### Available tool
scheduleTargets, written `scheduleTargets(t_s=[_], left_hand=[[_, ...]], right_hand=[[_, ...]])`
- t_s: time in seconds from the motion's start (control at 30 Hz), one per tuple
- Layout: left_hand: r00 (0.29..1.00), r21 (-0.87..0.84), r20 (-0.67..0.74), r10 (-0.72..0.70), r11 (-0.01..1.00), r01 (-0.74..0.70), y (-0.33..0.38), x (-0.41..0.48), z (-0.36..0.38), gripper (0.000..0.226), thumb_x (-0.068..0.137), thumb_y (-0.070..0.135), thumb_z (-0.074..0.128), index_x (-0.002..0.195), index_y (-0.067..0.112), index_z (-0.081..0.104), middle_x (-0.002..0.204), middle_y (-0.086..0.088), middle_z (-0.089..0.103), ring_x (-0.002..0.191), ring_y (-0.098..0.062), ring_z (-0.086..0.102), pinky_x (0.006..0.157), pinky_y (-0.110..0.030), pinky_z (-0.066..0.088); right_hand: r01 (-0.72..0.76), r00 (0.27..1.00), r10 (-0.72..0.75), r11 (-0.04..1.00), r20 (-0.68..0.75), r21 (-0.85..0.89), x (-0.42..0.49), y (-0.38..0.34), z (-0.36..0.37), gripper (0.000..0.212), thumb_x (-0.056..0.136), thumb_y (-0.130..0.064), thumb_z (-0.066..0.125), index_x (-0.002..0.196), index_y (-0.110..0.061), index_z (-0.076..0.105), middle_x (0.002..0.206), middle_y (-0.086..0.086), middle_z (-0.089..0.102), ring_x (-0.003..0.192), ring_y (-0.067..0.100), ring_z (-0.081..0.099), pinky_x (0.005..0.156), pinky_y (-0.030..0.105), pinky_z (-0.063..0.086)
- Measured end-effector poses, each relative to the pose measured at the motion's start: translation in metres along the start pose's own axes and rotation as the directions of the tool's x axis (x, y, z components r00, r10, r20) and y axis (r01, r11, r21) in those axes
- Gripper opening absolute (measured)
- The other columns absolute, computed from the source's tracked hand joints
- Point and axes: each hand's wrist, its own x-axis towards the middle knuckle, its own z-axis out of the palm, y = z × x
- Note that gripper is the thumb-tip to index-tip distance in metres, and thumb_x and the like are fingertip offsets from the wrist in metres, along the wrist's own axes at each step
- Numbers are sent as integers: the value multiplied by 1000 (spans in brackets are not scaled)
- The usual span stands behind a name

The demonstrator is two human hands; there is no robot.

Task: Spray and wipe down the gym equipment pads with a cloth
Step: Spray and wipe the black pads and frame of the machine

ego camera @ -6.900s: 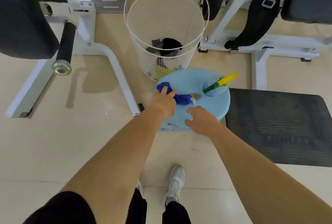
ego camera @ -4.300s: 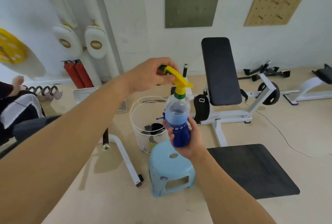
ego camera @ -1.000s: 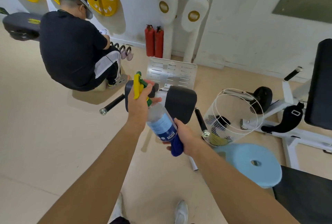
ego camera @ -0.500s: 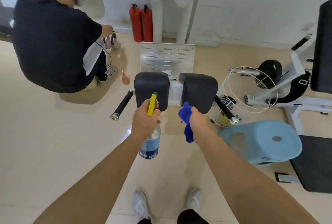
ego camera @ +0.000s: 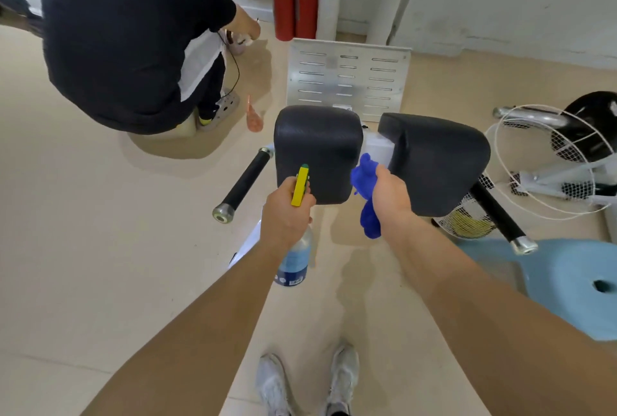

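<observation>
You stand on a pale beige gym floor, white trainers at the bottom edge. Your left hand is wrapped around a clear plastic spray bottle with a blue label, its yellow trigger head aimed at the left black padded cushion. Your right hand is fisted on a crumpled bright blue cloth, between that cushion and the right black cushion
</observation>
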Motion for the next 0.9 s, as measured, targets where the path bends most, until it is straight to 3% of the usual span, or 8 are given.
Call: scheduleTargets(t_s=[0.17,0.27,0.33,0.5,0.63,0.73,0.8,0.9], left_hand=[[1000,-14,-22,-17,1000,17,-5,8,2,14,106,28,58,106,16,65,94,-9,69,86,-27,70,77,-40,67],[999,-12,-11,-45,999,45,-5,5,1,14,106,26,57,103,15,65,94,-11,70,83,-31,72,74,-36,67],[997,-23,1,-74,997,74,-5,2,-2,13,106,25,56,105,16,65,97,-11,71,83,-31,73,75,-34,66],[995,-70,76,-58,996,63,-11,1,-13,12,105,20,58,112,18,67,103,-8,72,84,-25,72,80,-42,67],[995,-50,89,50,998,-46,-26,6,-18,21,104,14,57,119,28,59,100,-1,70,78,-19,72,78,-42,68],[988,-74,94,120,991,-113,-31,13,-22,23,98,19,61,118,30,59,97,2,71,75,-16,73,77,-48,67],[982,-151,93,165,977,-149,-30,21,-26,27,86,23,62,113,30,63,97,-1,72,73,-19,73,73,-56,65],[970,-245,75,232,947,-208,-30,34,-25,29,79,23,59,107,28,65,101,-9,72,73,-29,71,67,-51,65]], right_hand=[[107,993,-103,993,-64,52,4,4,2,35,100,-50,36,113,-24,54,79,-1,52,68,16,51,72,33,42],[320,935,-305,945,-179,62,-2,4,1,24,105,-39,36,95,-22,50,78,-7,51,67,9,48,67,28,39],[446,880,-431,894,-202,35,-5,0,3,20,104,-39,36,90,-31,47,80,-6,55,69,11,51,70,36,47],[673,712,-688,725,-139,-145,6,-20,12,20,104,-40,39,116,-29,51,109,-6,61,94,12,59,84,32,48],[781,523,-852,487,-16,-391,28,-37,28,43,105,-39,41,143,-20,45,129,-1,58,112,13,54,97,31,45],[677,360,-913,113,193,-727,59,-29,38,51,106,-41,35,154,-24,31,148,5,45,132,26,43,110,43,39],[600,288,-874,-154,392,-785,83,-18,49,54,106,-42,29,157,-28,22,161,4,29,145,30,27,119,48,26],[586,187,-871,-272,454,-763,107,-7,63,53,106,-41,28,157,-28,22,165,3,21,151,27,18,123,46,16]])
